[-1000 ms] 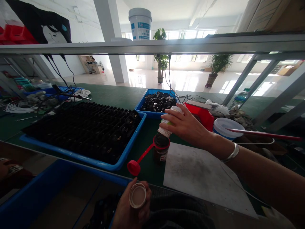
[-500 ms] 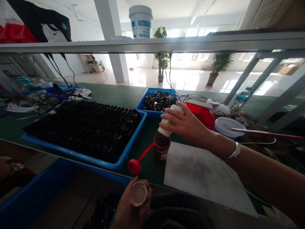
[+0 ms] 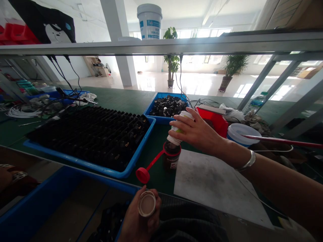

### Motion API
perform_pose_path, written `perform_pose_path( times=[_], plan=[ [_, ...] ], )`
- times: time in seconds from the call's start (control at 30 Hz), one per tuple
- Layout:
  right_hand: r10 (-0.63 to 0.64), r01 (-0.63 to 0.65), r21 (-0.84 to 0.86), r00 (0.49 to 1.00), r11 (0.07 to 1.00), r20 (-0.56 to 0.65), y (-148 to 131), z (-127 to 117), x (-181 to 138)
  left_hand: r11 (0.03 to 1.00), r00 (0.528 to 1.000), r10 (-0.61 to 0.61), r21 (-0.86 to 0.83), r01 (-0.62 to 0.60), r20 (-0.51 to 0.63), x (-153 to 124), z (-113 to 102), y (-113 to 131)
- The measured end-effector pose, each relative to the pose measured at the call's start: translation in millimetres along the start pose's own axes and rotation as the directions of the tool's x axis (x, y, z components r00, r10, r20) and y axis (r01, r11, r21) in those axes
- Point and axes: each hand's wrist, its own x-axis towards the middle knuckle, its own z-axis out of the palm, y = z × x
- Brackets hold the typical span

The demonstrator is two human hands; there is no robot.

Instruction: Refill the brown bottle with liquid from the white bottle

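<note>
While the right hand (image 3: 193,127) grips the tilted bottle (image 3: 174,139) at the mouth of the jar (image 3: 171,160) near the desk's (image 3: 156,173) front edge, a steady wrist should keep any flow within the rim. The bottle's neck projects downward past the grip; the left hand (image 3: 137,211) holds a cap (image 3: 146,204) at that edge.

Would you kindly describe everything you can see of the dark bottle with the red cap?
The dark bottle stands upright on the table by the grey sheet. It looks plastic, with pale print. Its open red cap is strapped to a red collar. A white bottle in the right hand tilts over its mouth; contact is unclear.
</note>
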Motion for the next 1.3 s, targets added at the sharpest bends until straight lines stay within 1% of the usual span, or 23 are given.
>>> perform_pose_path(
  times=[0.13,0.23,0.33,0.57,0.67,0.83,0.9,1.0,1.1,1.2,1.3],
  plan=[
    [0.005,-0.005,0.023,1.0,1.0,-0.006,-0.6,0.2,0.2,1.0,0.999,-0.002,0.003,0.002,-0.042,-1.5,3.7,0.7],
    [0.001,-0.001,0.0,1.0,1.0,-0.005,-0.7,-0.6,0.2,1.0,0.996,-0.013,0.008,0.014,-0.089,-2.5,7.8,1.7],
    [-0.02,0.02,-0.031,1.0,0.999,-0.001,-0.6,-2.2,0.4,1.0,0.994,-0.008,0.007,0.009,-0.109,-2.7,10.3,2.8],
    [-0.067,0.065,-0.106,0.998,0.992,-0.017,-1.3,-4.9,3.9,1.0,0.997,-0.001,0.005,0.001,-0.076,-3.6,8.2,1.7],
    [-0.054,0.053,-0.071,0.998,0.996,-0.012,-1.5,-4.1,4.0,1.0,0.999,0.01,0.003,-0.01,-0.049,-4.0,5.4,0.8],
    [-0.021,0.021,0.067,1.0,0.998,-0.013,-1.4,-1.7,2.4,1.0,1.0,0.024,0.01,-0.024,-0.009,-0.2,-3.3,-1.1],
    [-0.019,0.019,0.059,1.0,0.998,-0.006,-1.5,-1.9,2.5,1.0,1.0,0.026,0.011,-0.027,0.014,2.0,-7.4,-1.9],
    [-0.041,0.041,-0.009,0.999,0.999,-0.01,-1.7,-3.1,3.6,0.999,0.999,0.027,0.016,-0.028,0.046,3.3,-10.6,-2.5],
    [-0.064,0.062,-0.059,0.998,0.996,-0.027,-1.6,-4.2,4.3,0.999,0.999,0.024,0.022,-0.024,0.025,2.1,-8.0,-2.1],
    [-0.059,0.059,-0.015,0.998,0.998,-0.007,-1.1,-5.6,4.5,0.999,0.999,0.018,0.03,-0.017,-0.032,0.3,-2.7,-0.7],
    [-0.051,0.05,0.012,0.998,0.999,0.031,-0.4,-8.7,4.7,0.999,0.999,0.016,0.028,-0.015,-0.041,-0.6,-0.5,0.4]
  ],
)
